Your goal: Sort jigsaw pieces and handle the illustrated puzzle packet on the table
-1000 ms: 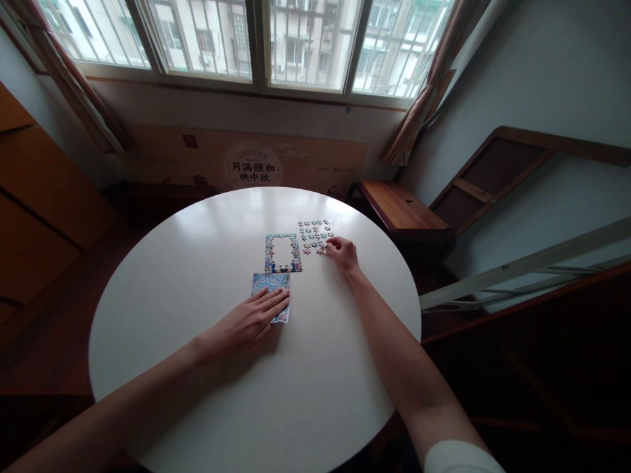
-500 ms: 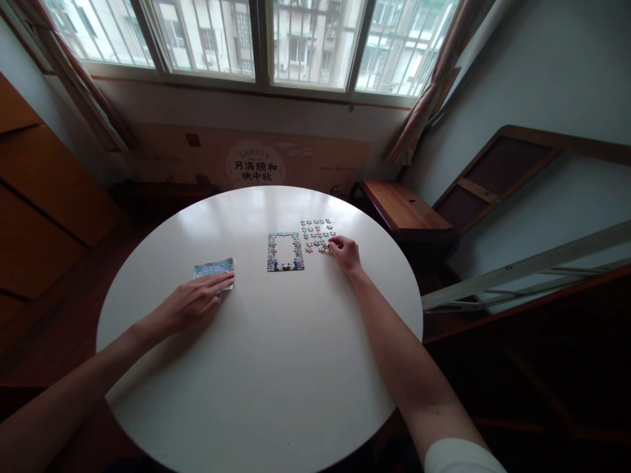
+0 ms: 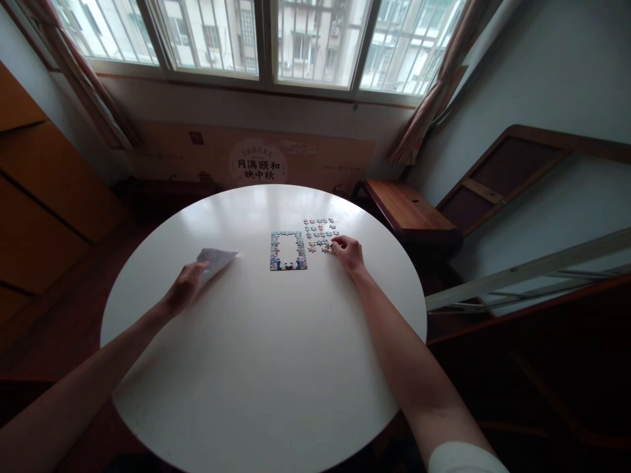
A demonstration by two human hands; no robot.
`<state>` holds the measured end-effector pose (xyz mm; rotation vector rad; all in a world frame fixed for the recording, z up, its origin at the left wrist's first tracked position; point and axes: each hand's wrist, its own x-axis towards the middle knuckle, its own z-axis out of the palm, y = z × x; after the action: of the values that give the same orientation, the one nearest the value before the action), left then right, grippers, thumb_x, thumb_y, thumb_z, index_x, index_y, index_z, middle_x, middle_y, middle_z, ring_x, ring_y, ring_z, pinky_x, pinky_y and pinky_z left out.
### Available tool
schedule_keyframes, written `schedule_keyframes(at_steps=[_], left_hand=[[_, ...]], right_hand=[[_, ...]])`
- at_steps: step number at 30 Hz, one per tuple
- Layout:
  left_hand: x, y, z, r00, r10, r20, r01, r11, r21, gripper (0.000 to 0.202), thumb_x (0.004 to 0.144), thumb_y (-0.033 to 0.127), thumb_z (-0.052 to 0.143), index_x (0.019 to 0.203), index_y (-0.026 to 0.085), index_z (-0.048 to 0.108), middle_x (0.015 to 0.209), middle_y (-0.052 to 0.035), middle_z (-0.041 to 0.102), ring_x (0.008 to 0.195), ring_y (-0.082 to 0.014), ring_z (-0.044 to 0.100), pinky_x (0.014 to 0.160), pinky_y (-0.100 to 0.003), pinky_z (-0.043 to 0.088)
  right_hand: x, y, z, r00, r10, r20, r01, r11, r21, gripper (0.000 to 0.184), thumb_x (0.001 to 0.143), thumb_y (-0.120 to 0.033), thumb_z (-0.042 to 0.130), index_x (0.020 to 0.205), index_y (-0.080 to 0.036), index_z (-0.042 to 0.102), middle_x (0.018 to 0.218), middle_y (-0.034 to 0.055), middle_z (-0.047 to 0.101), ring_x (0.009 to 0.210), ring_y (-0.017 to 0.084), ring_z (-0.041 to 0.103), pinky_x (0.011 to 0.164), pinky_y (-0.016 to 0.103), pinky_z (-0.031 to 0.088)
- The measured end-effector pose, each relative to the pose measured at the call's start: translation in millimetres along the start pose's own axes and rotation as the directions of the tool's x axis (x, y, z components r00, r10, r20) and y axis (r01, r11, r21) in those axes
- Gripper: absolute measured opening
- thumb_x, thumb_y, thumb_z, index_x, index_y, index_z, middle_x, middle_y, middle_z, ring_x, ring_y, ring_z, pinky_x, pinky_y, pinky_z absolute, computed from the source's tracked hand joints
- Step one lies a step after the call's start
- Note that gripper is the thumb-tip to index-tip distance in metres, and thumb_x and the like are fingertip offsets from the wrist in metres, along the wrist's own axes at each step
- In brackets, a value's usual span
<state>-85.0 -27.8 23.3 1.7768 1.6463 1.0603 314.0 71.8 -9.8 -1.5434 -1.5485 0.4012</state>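
On the round white table my left hand grips a small printed card at the left and tilts it up, so its pale back shows. In the middle lies a rectangular jigsaw border with an open centre. Loose puzzle pieces are spread just right of it. My right hand rests at the near edge of those pieces, fingers curled and pinched on one of them.
A wooden bench or low table stands past the table at the right. A window with curtains runs along the far wall above a cardboard panel with printed characters. Wooden cabinets stand at the left.
My left hand slid the card from in front of the puzzle border to the table's left side and has now lifted it on edge. My right hand stayed at the loose pieces.
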Motion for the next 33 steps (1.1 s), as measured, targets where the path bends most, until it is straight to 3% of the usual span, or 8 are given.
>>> schedule_keyframes(at_steps=[3, 6, 9, 12, 15, 18, 29, 33], left_hand=[[-12, 13, 12.1, 0.946, 0.178, 0.270, -0.201, 0.978, 0.058, 0.054, 0.093, 0.046, 0.026, 0.116, 0.013, 0.062, 0.103, -0.0093, 0.068, 0.107, -0.0270, 0.059, 0.096, -0.041, 0.046], [-29, 30, 30.0, 0.758, 0.381, 0.530, -0.501, 0.860, 0.099, 0.053, 0.096, 0.043, 0.022, 0.138, 0.020, 0.046, 0.139, -0.0067, 0.050, 0.131, -0.0240, 0.042, 0.111, -0.040, 0.032], [-40, 43, 49.6, 0.597, 0.445, 0.668, -0.679, 0.724, 0.124, 0.052, 0.098, 0.036, 0.022, 0.148, 0.027, 0.026, 0.152, -0.0004, 0.030, 0.140, -0.0205, 0.028, 0.117, -0.041, 0.019], [-45, 48, 61.7, 0.547, 0.450, 0.706, -0.744, 0.647, 0.164, 0.054, 0.097, 0.036, 0.029, 0.150, 0.028, 0.019, 0.155, 0.0007, 0.022, 0.143, -0.0222, 0.020, 0.118, -0.043, 0.014], [-43, 46, 59.8, 0.559, 0.430, 0.709, -0.752, 0.623, 0.216, 0.057, 0.096, 0.042, 0.033, 0.150, 0.028, 0.019, 0.155, 0.0000, 0.020, 0.143, -0.0238, 0.020, 0.118, -0.044, 0.015], [-38, 34, 44.9, 0.629, 0.392, 0.672, -0.708, 0.645, 0.286, 0.055, 0.097, 0.045, 0.031, 0.148, 0.028, 0.025, 0.154, 0.0001, 0.023, 0.141, -0.0237, 0.024, 0.117, -0.043, 0.018], [28, -75, -72.5, 0.886, 0.091, 0.455, -0.338, 0.799, 0.498, 0.062, 0.094, 0.054, 0.024, 0.136, 0.015, 0.048, 0.149, -0.0073, 0.037, 0.137, -0.0235, 0.032, 0.114, -0.040, 0.021], [39, -92, -87.4, 0.930, 0.052, 0.363, -0.244, 0.826, 0.508, 0.072, 0.086, 0.064, 0.032, 0.132, 0.012, 0.053, 0.145, -0.0098, 0.042, 0.134, -0.0247, 0.036, 0.114, -0.038, 0.021]], right_hand=[[0, -1, 0, 1.000, -0.002, 0.004, 0.002, 1.000, 0.002, 0.021, 0.073, -0.027, 0.055, 0.082, -0.019, 0.071, 0.078, 0.0035, 0.071, 0.065, 0.016, 0.061, 0.069, 0.030, 0.050], [-1, -2, 0, 1.000, 0.003, 0.007, -0.003, 1.000, 0.006, 0.020, 0.073, -0.027, 0.055, 0.082, -0.019, 0.071, 0.079, 0.0034, 0.071, 0.065, 0.016, 0.061, 0.069, 0.029, 0.050], [-1, -3, -1, 1.000, -0.001, 0.002, 0.001, 1.000, -0.003, 0.020, 0.072, -0.026, 0.055, 0.082, -0.019, 0.071, 0.079, 0.0035, 0.072, 0.064, 0.016, 0.060, 0.068, 0.029, 0.049], [-1, -3, -1, 1.000, -0.007, 0.005, 0.007, 1.000, -0.009, 0.020, 0.072, -0.026, 0.055, 0.081, -0.018, 0.071, 0.078, 0.0037, 0.071, 0.063, 0.015, 0.059, 0.067, 0.029, 0.049], [-1, -2, -1, 1.000, -0.005, 0.004, 0.005, 1.000, -0.003, 0.021, 0.072, -0.026, 0.055, 0.082, -0.018, 0.071, 0.077, 0.0036, 0.071, 0.063, 0.015, 0.059, 0.067, 0.028, 0.049], [-2, -1, -1, 1.000, -0.003, 0.005, 0.003, 1.000, -0.005, 0.021, 0.072, -0.026, 0.055, 0.083, -0.018, 0.071, 0.077, 0.0034, 0.071, 0.063, 0.015, 0.059, 0.067, 0.028, 0.049], [0, 1, 0, 1.000, 0.005, 0.009, -0.005, 1.000, -0.007, 0.020, 0.073, -0.024, 0.055, 0.082, -0.018, 0.071, 0.077, 0.0032, 0.071, 0.064, 0.015, 0.060, 0.068, 0.028, 0.049], [-1, -3, 0, 1.000, 0.004, 0.010, -0.004, 1.000, -0.013, 0.019, 0.072, -0.024, 0.056, 0.082, -0.018, 0.071, 0.078, 0.0032, 0.071, 0.064, 0.015, 0.060, 0.067, 0.028, 0.049]])
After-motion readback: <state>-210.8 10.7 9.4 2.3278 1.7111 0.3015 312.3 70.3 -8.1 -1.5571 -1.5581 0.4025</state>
